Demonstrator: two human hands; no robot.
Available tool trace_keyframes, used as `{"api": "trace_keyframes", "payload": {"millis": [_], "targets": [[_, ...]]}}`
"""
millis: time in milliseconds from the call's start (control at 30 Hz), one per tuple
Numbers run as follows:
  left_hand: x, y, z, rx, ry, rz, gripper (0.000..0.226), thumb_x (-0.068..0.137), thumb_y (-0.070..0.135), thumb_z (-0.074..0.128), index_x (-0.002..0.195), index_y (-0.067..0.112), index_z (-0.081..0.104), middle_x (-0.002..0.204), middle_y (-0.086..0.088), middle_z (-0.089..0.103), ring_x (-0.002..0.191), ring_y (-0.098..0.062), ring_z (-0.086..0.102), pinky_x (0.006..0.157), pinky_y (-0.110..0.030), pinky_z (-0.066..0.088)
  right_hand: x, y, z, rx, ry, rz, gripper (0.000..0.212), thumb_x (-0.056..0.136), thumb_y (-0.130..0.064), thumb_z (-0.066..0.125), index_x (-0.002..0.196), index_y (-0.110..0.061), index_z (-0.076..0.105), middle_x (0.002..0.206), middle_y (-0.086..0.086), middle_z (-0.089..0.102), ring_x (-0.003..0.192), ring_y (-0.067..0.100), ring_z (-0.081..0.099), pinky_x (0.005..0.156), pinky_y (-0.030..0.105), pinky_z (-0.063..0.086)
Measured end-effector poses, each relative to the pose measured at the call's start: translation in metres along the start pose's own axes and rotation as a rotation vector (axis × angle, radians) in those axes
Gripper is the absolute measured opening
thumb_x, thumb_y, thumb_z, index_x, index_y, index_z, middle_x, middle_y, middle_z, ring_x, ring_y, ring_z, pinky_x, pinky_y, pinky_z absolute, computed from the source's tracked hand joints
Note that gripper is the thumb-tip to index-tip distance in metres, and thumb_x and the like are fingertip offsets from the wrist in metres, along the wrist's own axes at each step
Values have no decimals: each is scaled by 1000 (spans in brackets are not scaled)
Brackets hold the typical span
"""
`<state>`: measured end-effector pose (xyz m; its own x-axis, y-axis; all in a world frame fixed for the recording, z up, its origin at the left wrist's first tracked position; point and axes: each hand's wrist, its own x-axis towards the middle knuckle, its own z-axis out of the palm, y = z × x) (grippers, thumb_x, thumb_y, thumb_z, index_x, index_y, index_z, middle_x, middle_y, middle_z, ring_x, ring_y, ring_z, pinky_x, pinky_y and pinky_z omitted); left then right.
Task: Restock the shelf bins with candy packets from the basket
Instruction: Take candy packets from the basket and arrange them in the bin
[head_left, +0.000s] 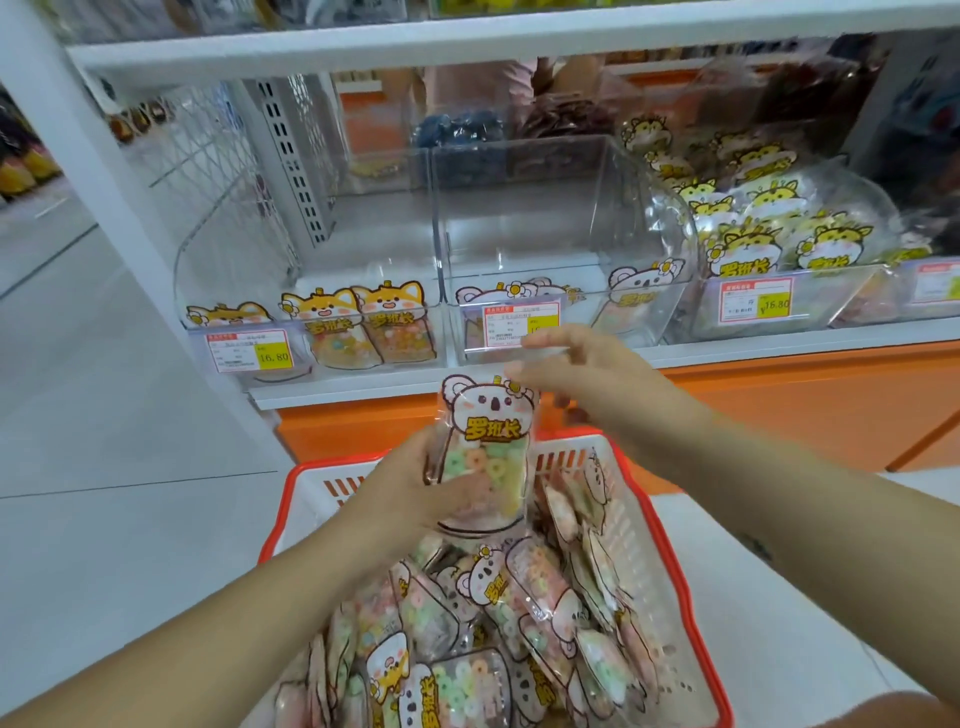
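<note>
Right hand (587, 374) fingertips blurred, grip unreadable. Left hand (408, 493) fingers hidden behind candy packet (488, 457). Basket (670, 597) near end cropped. Price tag (514, 319) print illegible.

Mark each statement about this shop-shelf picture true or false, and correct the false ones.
1. The left hand holds a koala packet above the basket. True.
2. The basket is blue. False: its rim is red.
3. The middle bin is filled to the top. False: it holds only a few packets, low at the front.
4. The right-hand bin is piled with packets. True.
</note>
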<state>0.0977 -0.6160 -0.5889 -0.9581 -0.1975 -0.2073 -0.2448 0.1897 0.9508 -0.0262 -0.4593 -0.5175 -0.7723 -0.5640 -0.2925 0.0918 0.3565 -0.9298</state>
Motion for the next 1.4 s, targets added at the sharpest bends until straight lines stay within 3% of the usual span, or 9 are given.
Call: {"api": "trace_keyframes", "payload": {"millis": [133,267,500,600,733,833,1033,1167,1400], "targets": [[-6,29,-10,256,-113,65,26,89,19,75,101,32,55,79,37,63,78,14,59,69,-2,40,-13,-23,-24,-541,-176,-245,77,68,-48,86,136,-39,50,127,-24,51,113,-5,52,87,19,46],[-7,60,-11,373,-132,161,42,85,31,80,116,44,55,101,22,69,86,-6,66,74,-30,53,-26,-33,-27,-700,-296,-382,38,72,-38,87,102,-29,65,96,-15,68,82,0,64,76,29,54],[18,102,-15,201,-30,292,52,72,34,87,115,39,58,120,5,67,105,-11,69,89,-35,57,-31,-78,-62,-754,-226,-482,25,78,-36,82,95,-26,67,91,-5,73,80,16,70,77,47,56],[41,124,-25,226,127,382,32,85,40,75,113,42,60,115,18,65,100,6,65,84,-20,52,-15,-101,-88,-838,-48,-567,32,77,-36,81,95,-15,67,91,4,72,82,26,68,75,51,55],[85,151,-42,373,340,379,18,96,29,64,114,29,64,104,17,65,90,2,62,73,-3,45,20,-120,-117,-920,250,-654,29,77,-29,82,96,-14,66,90,4,69,80,23,62,73,37,49],[121,156,-35,645,242,336,22,97,25,63,118,20,68,106,8,68,91,-8,63,62,-4,40,49,-120,-125,-1032,306,-669,28,78,-23,79,100,-15,65,92,3,68,83,23,59,72,35,47],[169,165,-8,1074,-136,132,44,98,42,59,134,17,63,135,2,63,119,-17,59,100,-26,44,102,-102,-127,-1271,245,-573,41,81,-34,75,116,-20,59,109,0,64,100,26,57,83,46,53],[188,164,6,1116,-151,107,35,95,39,62,112,10,73,114,-7,71,104,-26,65,94,-41,53,122,-95,-124,-1349,89,-505,42,85,-33,75,120,-17,58,112,1,62,94,22,54,75,32,43],[192,172,-14,1229,-72,122,25,100,26,57,106,9,74,111,-7,73,97,-23,66,81,-31,51,138,-90,-117,-1393,-56,-444,29,89,-29,72,108,-19,52,85,-11,45,87,18,47,70,27,31]]}}
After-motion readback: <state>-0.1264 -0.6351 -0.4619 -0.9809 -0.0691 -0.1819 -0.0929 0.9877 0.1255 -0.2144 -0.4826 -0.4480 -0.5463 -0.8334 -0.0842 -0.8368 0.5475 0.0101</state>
